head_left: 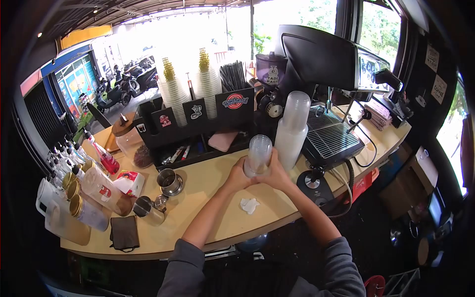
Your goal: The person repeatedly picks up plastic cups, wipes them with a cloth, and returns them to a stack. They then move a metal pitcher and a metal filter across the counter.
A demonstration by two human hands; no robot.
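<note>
Between both hands stands a short stack of clear plastic cups (260, 151), upright over the counter. My left hand (239, 176) wraps its left side near the bottom, and my right hand (277, 174) closes round the right side. Just right of it, a taller stack of plastic cups (290, 141) rises on the counter, close to my right hand. A crumpled white tissue (250, 205) lies on the counter below my hands. Behind them a black organizer (198, 118) holds more cups and black straws (233, 76).
An espresso machine (330, 133) occupies the right side, with a tamper (312, 179) in front. On the left are a metal cup (169, 182), a metal pitcher (148, 210), a dark cloth (124, 233), a plastic jug (59, 213) and several bottles. The counter's front edge (163, 256) runs near my forearms.
</note>
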